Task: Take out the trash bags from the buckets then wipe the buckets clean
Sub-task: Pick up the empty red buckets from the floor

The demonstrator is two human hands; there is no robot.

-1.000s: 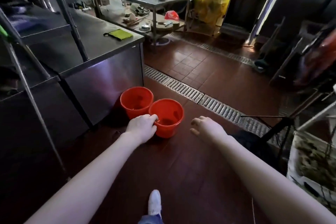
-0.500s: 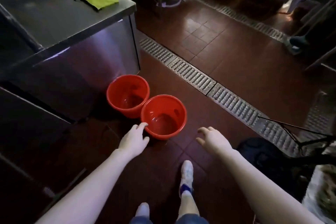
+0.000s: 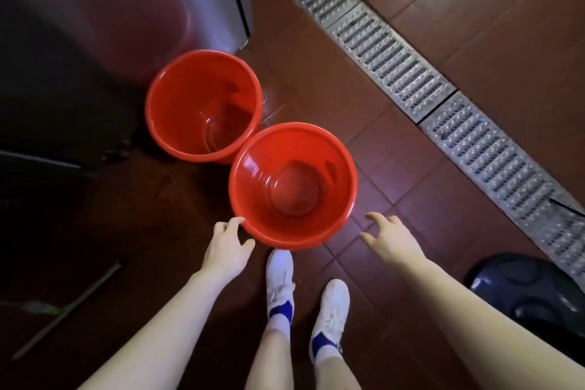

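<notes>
Two red buckets stand side by side on the tiled floor, rims touching. The near bucket [image 3: 292,185] and the far bucket [image 3: 202,106] both look bare inside, with no bag visible in either. My left hand [image 3: 226,245] is at the near bucket's lower left rim, one fingertip touching it, the fingers loosely spread. My right hand [image 3: 391,237] hovers over the floor to the right of that bucket, fingers spread, holding nothing.
A stainless steel counter [image 3: 142,0] rises directly behind the far bucket. A metal drain grate [image 3: 408,73] runs diagonally across the floor on the right. A dark bag [image 3: 528,291] lies at lower right. My feet in white shoes [image 3: 280,272] stand just before the near bucket.
The view has tilted down and closer over the buckets. My left hand let go of the near bucket's rim and opened; my right hand stayed open beside it.
</notes>
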